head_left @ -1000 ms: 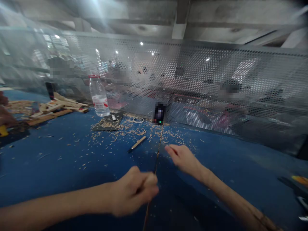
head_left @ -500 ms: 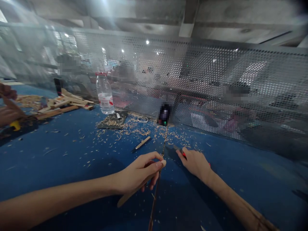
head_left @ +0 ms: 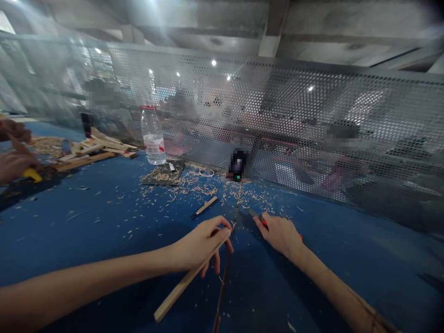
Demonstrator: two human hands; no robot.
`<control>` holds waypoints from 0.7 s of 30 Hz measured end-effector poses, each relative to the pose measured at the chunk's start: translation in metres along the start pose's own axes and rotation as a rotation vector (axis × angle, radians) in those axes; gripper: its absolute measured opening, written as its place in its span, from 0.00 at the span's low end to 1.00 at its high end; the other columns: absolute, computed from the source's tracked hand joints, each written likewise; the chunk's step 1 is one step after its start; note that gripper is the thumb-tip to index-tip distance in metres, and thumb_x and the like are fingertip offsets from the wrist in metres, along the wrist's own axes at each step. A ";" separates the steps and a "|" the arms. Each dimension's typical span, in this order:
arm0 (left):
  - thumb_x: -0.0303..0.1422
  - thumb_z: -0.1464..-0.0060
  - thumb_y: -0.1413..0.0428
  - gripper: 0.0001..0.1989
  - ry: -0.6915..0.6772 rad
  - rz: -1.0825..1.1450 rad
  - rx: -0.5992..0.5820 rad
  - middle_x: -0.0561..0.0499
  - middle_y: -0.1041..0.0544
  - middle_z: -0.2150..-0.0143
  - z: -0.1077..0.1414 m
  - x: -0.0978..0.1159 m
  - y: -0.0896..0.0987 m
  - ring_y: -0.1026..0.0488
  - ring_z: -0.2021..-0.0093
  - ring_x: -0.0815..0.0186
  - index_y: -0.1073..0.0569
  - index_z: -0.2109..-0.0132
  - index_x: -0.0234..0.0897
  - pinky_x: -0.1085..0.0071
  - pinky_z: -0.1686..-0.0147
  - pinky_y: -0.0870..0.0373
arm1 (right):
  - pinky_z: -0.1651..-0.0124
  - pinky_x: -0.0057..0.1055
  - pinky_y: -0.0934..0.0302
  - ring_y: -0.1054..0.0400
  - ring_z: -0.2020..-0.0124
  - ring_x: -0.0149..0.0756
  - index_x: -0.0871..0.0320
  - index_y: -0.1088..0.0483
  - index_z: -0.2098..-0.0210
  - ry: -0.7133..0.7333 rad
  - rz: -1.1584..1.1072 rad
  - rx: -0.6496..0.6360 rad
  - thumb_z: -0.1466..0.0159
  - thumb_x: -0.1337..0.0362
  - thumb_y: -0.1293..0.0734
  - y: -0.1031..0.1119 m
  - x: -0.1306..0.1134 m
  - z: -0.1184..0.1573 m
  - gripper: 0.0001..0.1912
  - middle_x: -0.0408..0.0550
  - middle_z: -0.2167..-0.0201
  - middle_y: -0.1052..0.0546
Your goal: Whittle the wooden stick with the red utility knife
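My left hand (head_left: 204, 245) pinches the upper end of a slim wooden stick (head_left: 180, 289), whose other end slants down to the lower left. To the right, my right hand (head_left: 280, 233) is closed round a red-handled knife (head_left: 255, 214), its grey blade pointing up and left, apart from the stick. Beyond my left hand lies a small tool (head_left: 207, 206) with a light wooden handle and a dark tip. Both hands are just above or at the blue tabletop (head_left: 114, 240).
Wood shavings (head_left: 204, 189) lie across the table's back, with a dark board (head_left: 161, 175), a clear bottle (head_left: 153, 143) and a blurred dark object (head_left: 237, 164). At left are wood pieces (head_left: 93, 148) and another person's hands (head_left: 15, 159). A perforated metal screen (head_left: 277, 106) stands behind.
In my left hand the stick has shifted, and more of its length now shows at the lower left. The fingers of that hand have spread a little. My right hand has hardly moved.
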State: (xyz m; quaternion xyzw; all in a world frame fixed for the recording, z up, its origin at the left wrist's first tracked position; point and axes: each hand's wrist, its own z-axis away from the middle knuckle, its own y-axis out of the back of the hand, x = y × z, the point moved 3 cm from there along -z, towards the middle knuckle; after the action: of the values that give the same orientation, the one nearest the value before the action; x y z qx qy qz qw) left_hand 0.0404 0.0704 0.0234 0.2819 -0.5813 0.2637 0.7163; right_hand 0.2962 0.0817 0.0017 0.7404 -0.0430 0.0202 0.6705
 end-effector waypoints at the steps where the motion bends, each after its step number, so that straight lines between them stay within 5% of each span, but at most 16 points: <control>1: 0.49 0.32 0.46 0.17 -0.008 0.010 0.052 0.52 0.21 0.61 -0.004 -0.005 0.002 0.27 0.83 0.71 0.33 0.51 0.40 0.80 0.91 0.38 | 0.66 0.35 0.44 0.19 0.63 0.51 0.55 0.29 0.61 -0.003 -0.024 0.007 0.20 0.54 0.40 0.001 0.000 0.000 0.17 0.55 0.66 0.17; 7: 0.49 0.40 0.41 0.18 0.031 0.099 0.114 0.55 0.23 0.68 -0.016 -0.027 0.005 0.33 0.86 0.73 0.32 0.55 0.40 0.81 0.92 0.41 | 0.67 0.34 0.44 0.22 0.67 0.47 0.51 0.33 0.63 0.111 -0.284 0.038 0.21 0.54 0.45 0.018 -0.026 0.016 0.17 0.48 0.72 0.21; 12: 0.52 0.54 0.33 0.26 0.055 0.168 0.089 0.53 0.21 0.71 -0.018 -0.028 0.002 0.36 0.89 0.73 0.30 0.60 0.37 0.78 0.95 0.45 | 0.67 0.33 0.39 0.25 0.71 0.41 0.51 0.32 0.50 0.263 -0.564 -0.029 0.22 0.52 0.50 0.036 -0.057 0.042 0.18 0.41 0.73 0.21; 17: 0.51 0.58 0.32 0.26 0.065 0.223 0.094 0.51 0.19 0.71 -0.016 -0.025 0.005 0.32 0.88 0.71 0.27 0.61 0.36 0.78 0.94 0.43 | 0.57 0.38 0.34 0.23 0.62 0.43 0.52 0.30 0.39 0.318 -0.947 -0.130 0.24 0.50 0.45 0.046 -0.071 0.055 0.23 0.46 0.61 0.18; 21: 0.50 0.58 0.33 0.23 0.095 0.244 0.089 0.49 0.19 0.75 -0.013 -0.025 0.007 0.34 0.89 0.71 0.27 0.66 0.36 0.79 0.95 0.44 | 0.61 0.38 0.34 0.28 0.70 0.41 0.54 0.31 0.37 0.268 -0.990 -0.229 0.25 0.46 0.45 0.043 -0.075 0.058 0.27 0.42 0.69 0.21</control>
State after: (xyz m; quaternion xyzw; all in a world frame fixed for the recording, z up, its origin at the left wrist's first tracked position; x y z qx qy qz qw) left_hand 0.0398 0.0836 -0.0022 0.2277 -0.5643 0.3875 0.6925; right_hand 0.2162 0.0224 0.0315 0.5848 0.3961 -0.2095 0.6762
